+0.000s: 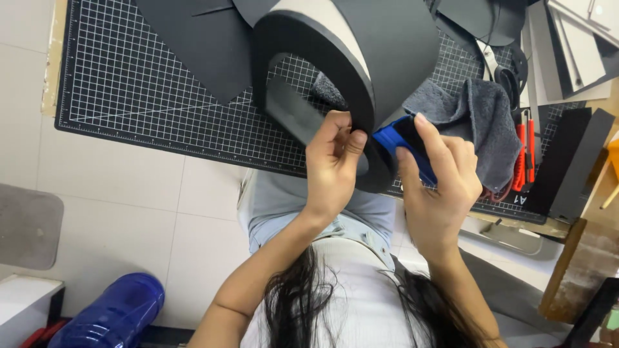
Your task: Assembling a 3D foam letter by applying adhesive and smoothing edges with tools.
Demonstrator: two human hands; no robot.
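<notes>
Between both hands sits a curved black foam piece [335, 58]: the left hand [332, 164] pinches its edge, while the right hand [438, 183], just beside, grips a blue tool [393, 138] against it.

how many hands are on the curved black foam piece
1. The left hand pinches the foam piece's lower edge. The right hand grips a blue tool against that edge instead; its palm side is hidden.
</notes>
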